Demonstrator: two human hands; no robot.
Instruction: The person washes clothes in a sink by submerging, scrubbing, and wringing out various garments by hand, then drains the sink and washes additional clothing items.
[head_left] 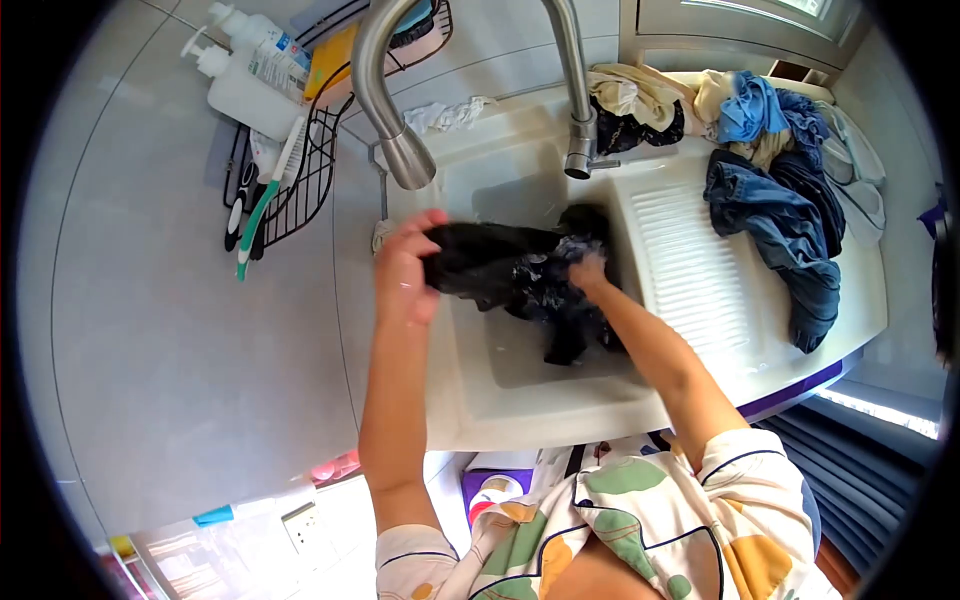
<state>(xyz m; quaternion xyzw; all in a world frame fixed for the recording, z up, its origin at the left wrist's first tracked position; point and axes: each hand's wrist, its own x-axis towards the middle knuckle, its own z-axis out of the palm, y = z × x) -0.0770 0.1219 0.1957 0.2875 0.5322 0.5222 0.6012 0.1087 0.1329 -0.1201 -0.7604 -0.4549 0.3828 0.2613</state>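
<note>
A wet black garment (pixel 490 262) is stretched across the basin of the white sink (pixel 540 395). Its middle and right part look soapy or patterned in white. My left hand (pixel 405 262), slightly blurred, grips the garment's left end near the basin's left rim. Bunched black cloth is clutched in my right hand (pixel 588 272) on the basin's right side; the fingertips are partly hidden in the folds. One dark end of the cloth hangs toward the basin floor.
A steel faucet (pixel 408 155) arches over the basin. Right of it lies a ribbed washboard (pixel 695 270) with jeans (pixel 775 225) and other clothes (pixel 755 105) heaped beyond. A wire rack (pixel 310 190) on the left holds brushes (pixel 268 205); pump bottles (pixel 250 85) stand behind.
</note>
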